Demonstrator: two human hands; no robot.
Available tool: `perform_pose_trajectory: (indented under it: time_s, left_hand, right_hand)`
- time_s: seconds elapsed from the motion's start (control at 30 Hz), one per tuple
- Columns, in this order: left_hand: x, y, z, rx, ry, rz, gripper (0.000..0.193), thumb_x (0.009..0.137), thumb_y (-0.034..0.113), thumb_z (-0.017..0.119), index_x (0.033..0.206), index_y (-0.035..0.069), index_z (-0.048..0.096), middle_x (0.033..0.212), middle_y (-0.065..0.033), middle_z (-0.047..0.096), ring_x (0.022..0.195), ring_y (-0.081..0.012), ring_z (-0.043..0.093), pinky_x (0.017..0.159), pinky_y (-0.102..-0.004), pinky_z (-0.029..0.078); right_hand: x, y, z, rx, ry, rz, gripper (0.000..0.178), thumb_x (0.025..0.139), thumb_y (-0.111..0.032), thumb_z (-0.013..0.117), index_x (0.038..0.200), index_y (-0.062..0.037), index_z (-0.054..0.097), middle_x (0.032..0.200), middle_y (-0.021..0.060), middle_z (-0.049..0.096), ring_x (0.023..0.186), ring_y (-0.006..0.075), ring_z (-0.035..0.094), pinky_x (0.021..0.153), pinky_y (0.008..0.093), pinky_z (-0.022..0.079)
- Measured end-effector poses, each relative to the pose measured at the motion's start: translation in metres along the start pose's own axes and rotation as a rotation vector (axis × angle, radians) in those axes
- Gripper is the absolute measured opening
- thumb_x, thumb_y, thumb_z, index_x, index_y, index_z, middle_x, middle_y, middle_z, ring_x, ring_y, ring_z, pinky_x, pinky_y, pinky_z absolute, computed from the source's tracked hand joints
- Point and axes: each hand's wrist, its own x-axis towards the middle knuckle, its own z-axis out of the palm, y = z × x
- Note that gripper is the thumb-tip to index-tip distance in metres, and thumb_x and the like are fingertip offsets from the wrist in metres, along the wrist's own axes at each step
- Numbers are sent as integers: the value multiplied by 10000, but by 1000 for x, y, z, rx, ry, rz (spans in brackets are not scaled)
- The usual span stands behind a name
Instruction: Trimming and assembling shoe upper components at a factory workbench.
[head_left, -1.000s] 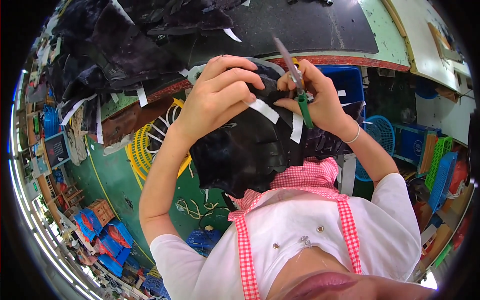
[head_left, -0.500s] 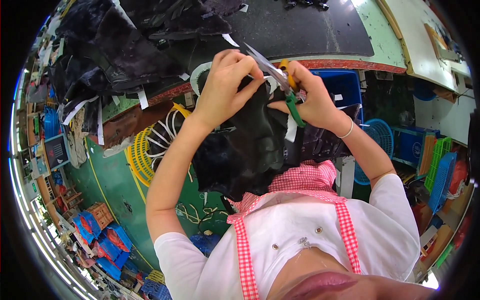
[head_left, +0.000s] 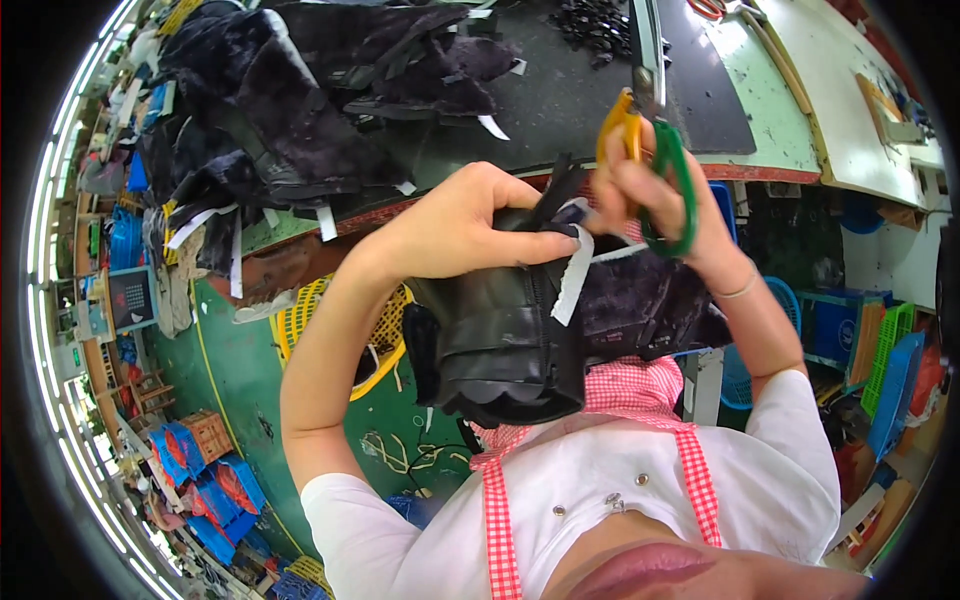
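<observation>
The left hand (head_left: 465, 225) grips the upper end of the black leather piece (head_left: 490, 340), before the checked apron (head_left: 630, 388); the right hand (head_left: 660, 195) holds scissors (head_left: 648, 90). Dark pieces (head_left: 270, 110) crowd the bench (head_left: 775, 140). The left forearm partly blocks the yellow basket (head_left: 372, 386).

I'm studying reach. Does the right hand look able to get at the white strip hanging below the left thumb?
Probably yes: the right hand is close beside the white strip, with nothing visible between, though the scissors it holds may hamper its grasp.
</observation>
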Motion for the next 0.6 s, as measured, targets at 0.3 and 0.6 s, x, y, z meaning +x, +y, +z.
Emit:
perform_pose_trajectory:
  time_s: [0.3,0.6]
  left_hand:
    - [-1,20,-30,-111,-129,-129,265,838,255,768,948,15,741,775,81,638,707,1,498,649,-185,399]
    - [12,12,-34,-153,-134,-232,276,835,256,769,978,21,741,796,62,665,702,-5,535,646,-191,433]
  right_hand:
    - [-13,-9,-19,-615,-421,231,743,761,-728,640,915,-14,501,714,30,412,650,154,423,594,286,355]
    - [-13,-13,-30,-903,-322,68,456,829,-407,747,839,14,573,593,85,397,523,156,387,509,322,338]
